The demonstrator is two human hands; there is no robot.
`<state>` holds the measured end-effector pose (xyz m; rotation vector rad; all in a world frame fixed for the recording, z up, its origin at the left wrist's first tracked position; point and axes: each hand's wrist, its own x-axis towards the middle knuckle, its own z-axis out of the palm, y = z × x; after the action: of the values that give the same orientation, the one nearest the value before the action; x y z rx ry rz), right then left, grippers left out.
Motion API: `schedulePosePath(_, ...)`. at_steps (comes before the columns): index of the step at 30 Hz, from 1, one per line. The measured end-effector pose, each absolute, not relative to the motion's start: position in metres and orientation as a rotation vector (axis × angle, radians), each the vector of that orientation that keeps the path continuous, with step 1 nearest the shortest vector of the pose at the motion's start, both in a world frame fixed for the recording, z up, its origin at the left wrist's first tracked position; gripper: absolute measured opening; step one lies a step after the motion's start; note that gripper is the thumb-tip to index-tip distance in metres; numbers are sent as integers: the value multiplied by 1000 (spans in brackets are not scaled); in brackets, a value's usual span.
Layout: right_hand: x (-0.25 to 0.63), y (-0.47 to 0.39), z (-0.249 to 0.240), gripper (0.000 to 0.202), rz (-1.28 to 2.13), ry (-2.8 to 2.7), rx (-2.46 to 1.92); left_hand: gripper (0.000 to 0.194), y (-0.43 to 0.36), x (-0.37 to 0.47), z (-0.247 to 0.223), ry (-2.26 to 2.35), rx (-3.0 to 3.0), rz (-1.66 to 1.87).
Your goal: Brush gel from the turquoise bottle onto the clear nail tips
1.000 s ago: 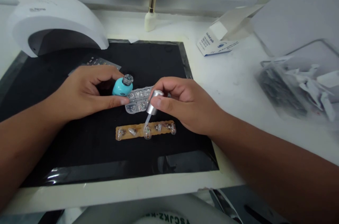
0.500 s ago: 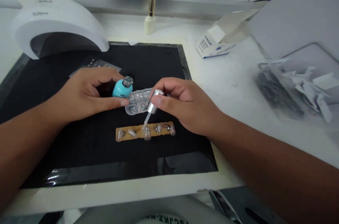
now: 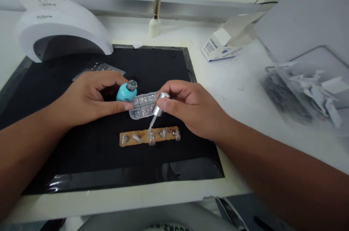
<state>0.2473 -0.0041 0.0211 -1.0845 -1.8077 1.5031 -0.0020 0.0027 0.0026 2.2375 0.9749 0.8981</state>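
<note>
A turquoise bottle with an uncapped clear neck is held between the thumb and fingers of my left hand. My right hand pinches a silver brush cap, tilted with its bristles down. The brush tip is at the middle decorated nail tip on a tan strip, which carries several shiny nail tips. Behind the strip lies a clear compartment case of small gems, partly covered by my right fingers and the bottle.
On the black mat a sticker sheet lies behind my left hand. A white lamp stands back left, a cream bottle at the back, an alcohol pads box back right. A plastic container of packets is at right.
The view has shifted very slightly. Both hands keep their holds, and the brush tip remains near the middle nail tip with hardly any movement.
</note>
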Motion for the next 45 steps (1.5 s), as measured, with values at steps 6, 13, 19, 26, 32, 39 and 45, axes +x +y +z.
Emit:
schedulePosePath(6, 247, -3, 19, 20, 1498, -1770, -1063, 20, 2, -2, 2, 970, 2247, 892)
schedulePosePath(13, 247, -3, 20, 21, 1479, -1824, -1092, 24, 3, -1, 1, 966, 2254, 908)
schedulePosePath(19, 247, -2, 18, 21, 1414, -1784, -1112, 24, 2, -2, 2, 976, 2234, 899)
schedulePosePath(26, 251, 2, 17, 23, 1518, -1666, -979, 26, 2, -3, 1, 1003, 2239, 900)
schedulePosePath(32, 258, 6, 16, 31, 1588, -1645, -875, 24, 1, -5, 0, 1038, 2214, 872)
schedulePosePath(39, 261, 1, 25, 19, 1533, -1525, -765, 23, 2, -5, 1, 1098, 2160, 815)
schedulePosePath(45, 272, -8, 45, 13, 1510, -1571, -800, 26, 4, -4, -2, 1096, 2112, 808)
